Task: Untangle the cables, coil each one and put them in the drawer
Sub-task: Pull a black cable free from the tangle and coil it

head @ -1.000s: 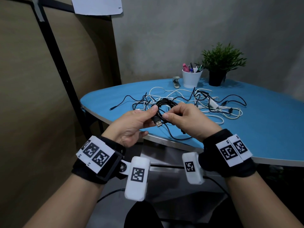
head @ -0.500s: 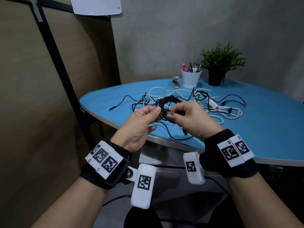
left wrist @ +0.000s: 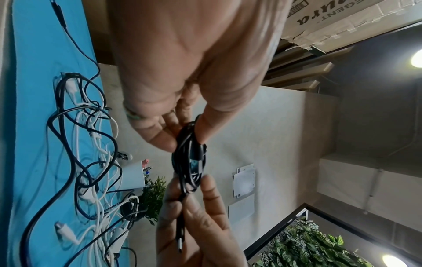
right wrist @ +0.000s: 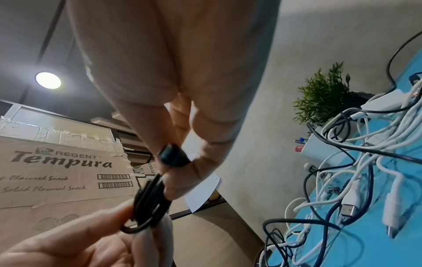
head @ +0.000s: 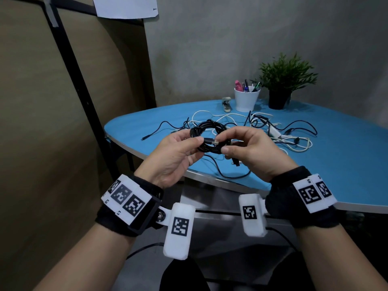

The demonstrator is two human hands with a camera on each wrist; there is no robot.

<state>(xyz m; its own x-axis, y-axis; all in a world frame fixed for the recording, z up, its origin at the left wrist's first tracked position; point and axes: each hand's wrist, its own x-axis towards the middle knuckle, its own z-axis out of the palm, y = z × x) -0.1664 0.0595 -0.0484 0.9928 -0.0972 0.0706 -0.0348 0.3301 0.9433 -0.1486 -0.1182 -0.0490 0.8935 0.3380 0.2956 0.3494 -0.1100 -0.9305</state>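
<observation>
A coiled black cable (head: 206,131) (left wrist: 189,159) (right wrist: 150,200) is held up in front of me, above the near edge of the blue table (head: 346,156). My left hand (head: 180,148) pinches the coil's left side between thumb and fingers. My right hand (head: 237,143) grips the right side, and the cable's USB plug (head: 212,141) lies across the coil between the two thumbs. Behind the hands, a tangle of black and white cables (head: 273,131) (left wrist: 91,162) (right wrist: 356,162) sprawls on the table. No drawer is in view.
A white pen cup (head: 246,99), a potted plant (head: 283,80) and a small stapler-like object (head: 226,103) stand at the table's back. A black metal frame (head: 84,97) and brown panels rise on the left. Cardboard boxes (right wrist: 57,171) show in the right wrist view.
Both hands have lifted the black coil slightly higher and farther over the table. The USB plug, which hung below the left thumb, now lies sideways across the coil.
</observation>
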